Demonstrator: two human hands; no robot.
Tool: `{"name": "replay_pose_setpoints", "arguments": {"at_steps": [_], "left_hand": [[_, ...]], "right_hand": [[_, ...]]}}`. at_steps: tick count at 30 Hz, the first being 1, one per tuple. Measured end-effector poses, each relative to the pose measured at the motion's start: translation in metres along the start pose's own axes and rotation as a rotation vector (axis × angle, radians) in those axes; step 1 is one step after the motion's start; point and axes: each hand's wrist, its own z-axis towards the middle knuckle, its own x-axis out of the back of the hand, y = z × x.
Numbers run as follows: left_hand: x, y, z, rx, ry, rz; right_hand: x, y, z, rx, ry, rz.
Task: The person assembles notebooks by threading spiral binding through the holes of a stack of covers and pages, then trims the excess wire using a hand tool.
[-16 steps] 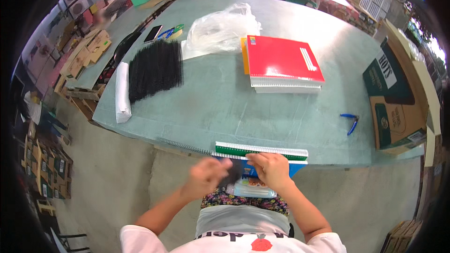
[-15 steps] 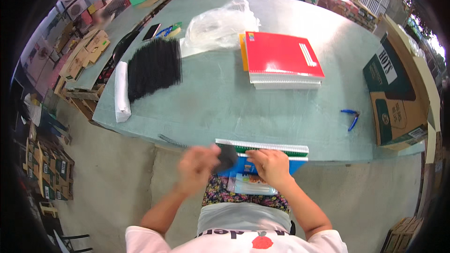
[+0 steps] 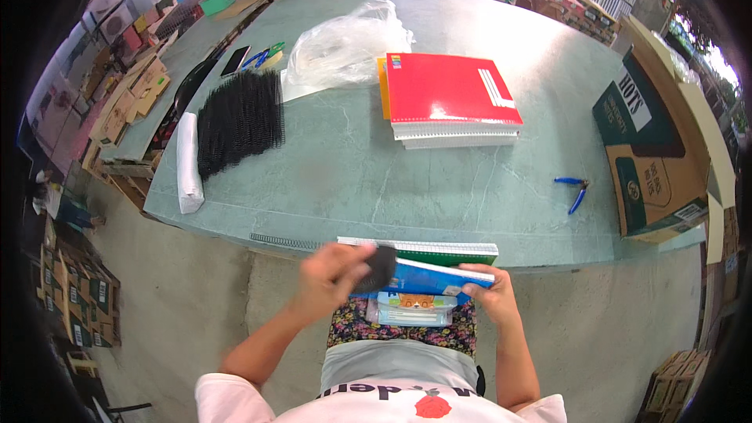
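My right hand grips the right end of a blue notebook, thumb over its cover. My left hand is closed at the notebook's left end, on a dark rounded object whose kind I cannot make out; the fingers are a little blurred. A black spiral binding coil stretches along the table edge toward my left hand. Behind the blue notebook, at the table's edge, is a green notebook with white page edges. On my lap lies a light-blue pack with an orange animal picture.
On the table sit stacked red notebooks, a bundle of black coils, a white roll and a clear plastic bag. Blue-handled pliers lie near an open cardboard box at right.
My right hand has moved right, from the notebook's upper middle to its right end. The blue notebook now tilts down to the right, apart from the green one. My left hand still has the dark object.
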Motion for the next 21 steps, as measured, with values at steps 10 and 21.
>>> {"name": "replay_pose_setpoints", "arguments": {"at_steps": [10, 21], "left_hand": [[0.008, 0.010, 0.020, 0.070, 0.204, -0.020], [-0.022, -0.003, -0.006, -0.132, -0.180, 0.027]], "right_hand": [[-0.001, 0.000, 0.014, 0.008, 0.005, 0.038], [-0.008, -0.003, 0.015, -0.009, -0.021, 0.053]]}}
